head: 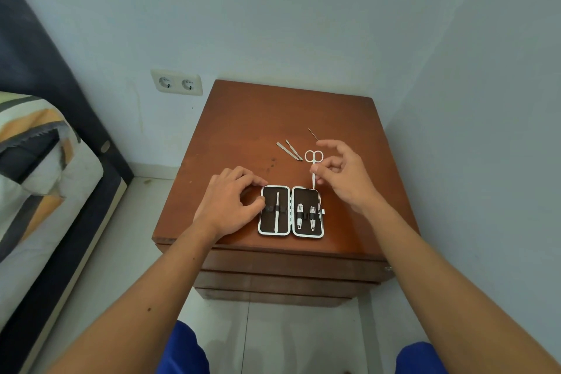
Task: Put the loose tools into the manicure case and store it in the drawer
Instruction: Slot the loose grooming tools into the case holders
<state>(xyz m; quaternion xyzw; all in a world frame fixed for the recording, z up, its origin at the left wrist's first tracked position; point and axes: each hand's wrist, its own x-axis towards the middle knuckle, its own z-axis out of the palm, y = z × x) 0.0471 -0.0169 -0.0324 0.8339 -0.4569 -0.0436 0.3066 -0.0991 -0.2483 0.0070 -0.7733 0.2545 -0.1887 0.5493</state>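
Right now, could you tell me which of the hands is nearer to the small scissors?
The right hand: its fingertips are at the scissors. The left hand rests at the open manicure case's left edge, farther away.

Table [243,118] bare behind the manicure case [290,211]; scissors [314,165], two flat tools [290,151] and a thin pick [313,133] clutter behind-right. Left hand [230,200] blocks case's left edge.

Wood nightstand [243,118] w/ open manicure case [290,211], tweezers [290,150], thin pick [313,133].
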